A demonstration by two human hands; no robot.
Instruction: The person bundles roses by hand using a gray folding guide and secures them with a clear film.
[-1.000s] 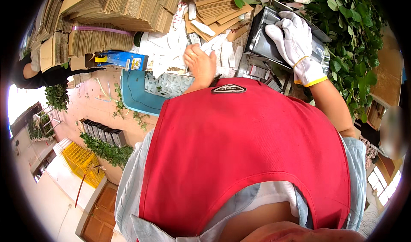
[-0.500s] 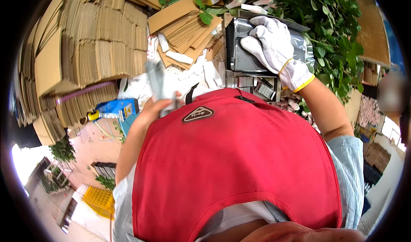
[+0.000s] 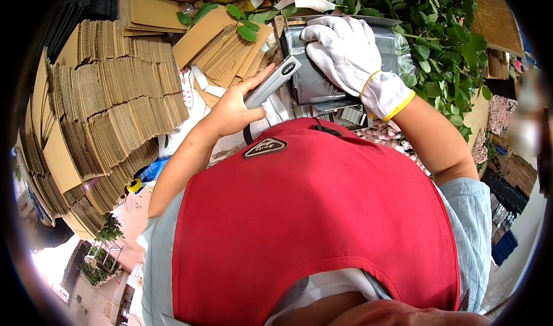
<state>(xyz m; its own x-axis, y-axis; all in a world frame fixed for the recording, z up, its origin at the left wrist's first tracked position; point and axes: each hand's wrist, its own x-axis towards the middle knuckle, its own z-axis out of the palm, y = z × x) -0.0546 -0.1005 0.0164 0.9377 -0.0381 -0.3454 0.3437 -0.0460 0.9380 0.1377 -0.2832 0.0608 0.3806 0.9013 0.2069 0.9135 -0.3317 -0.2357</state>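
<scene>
My bare left hand (image 3: 230,111) is closed round a grey stapler (image 3: 269,85), which is raised and tilted with its far end beside the dark tray. My right hand (image 3: 345,49), in a white glove with yellow trim, lies with its fingers stretched over shiny grey plastic wrapping (image 3: 315,77). That wrapping sits in a dark, upright-sided tray. Clear film (image 3: 405,58) sticks out on the right of it. Whatever is inside the wrapping is hidden.
Tall stacks of folded cardboard (image 3: 115,95) stand on the left. Loose cardboard pieces (image 3: 224,43) lie left of the tray. Leafy stems (image 3: 438,55) crowd the right side, and net-sleeved flower heads (image 3: 315,4) lie at the far edge. Small staple strips (image 3: 352,117) sit below the tray.
My left hand has brought the stapler rightward and up, close to the tray. My gloved right hand stays on the grey wrapping. The whole view has shifted slightly.
</scene>
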